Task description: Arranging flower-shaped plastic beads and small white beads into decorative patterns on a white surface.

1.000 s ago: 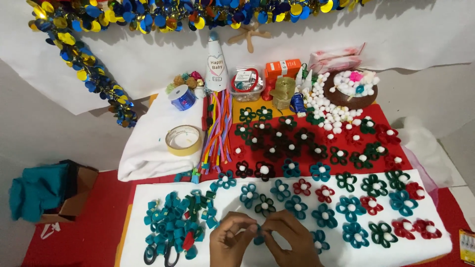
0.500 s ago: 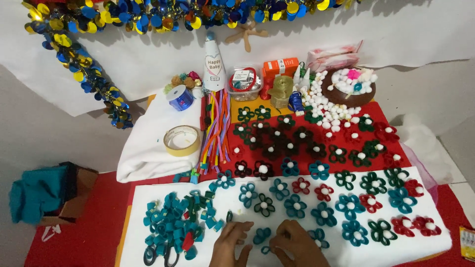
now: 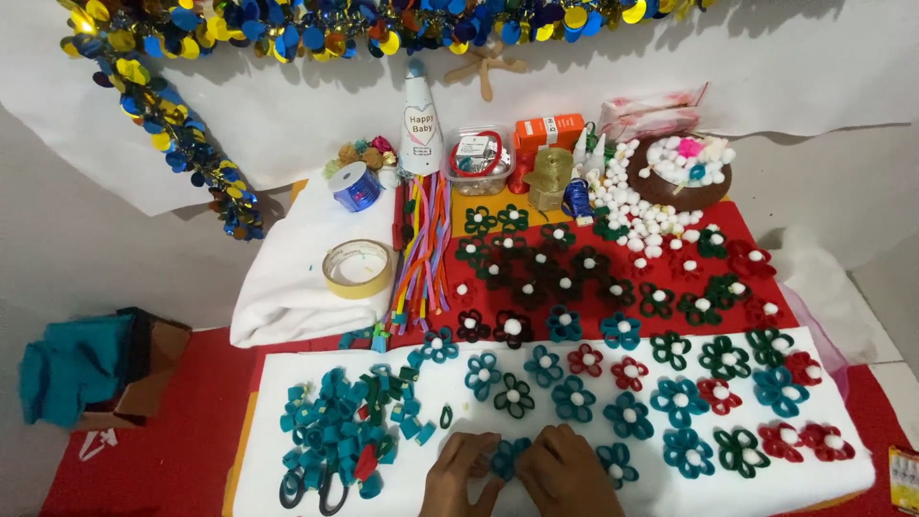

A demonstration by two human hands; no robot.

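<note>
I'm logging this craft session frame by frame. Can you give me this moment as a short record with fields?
left hand: pressing on the teal loop flower from its left side
right hand: pressing on the same flower from the right
teal loop flower: flat on the white sheet, no pompom centre visible
white sheet: rows of finished flowers with white centres
loose teal loops: heaped left of the hands
scissors: at the heap's near edge
tape roll: on the white cloth behind

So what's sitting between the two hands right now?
In the head view, a small teal loop flower lies on the white sheet, between the left hand and right hand; both hands' fingertips press against it.
</note>
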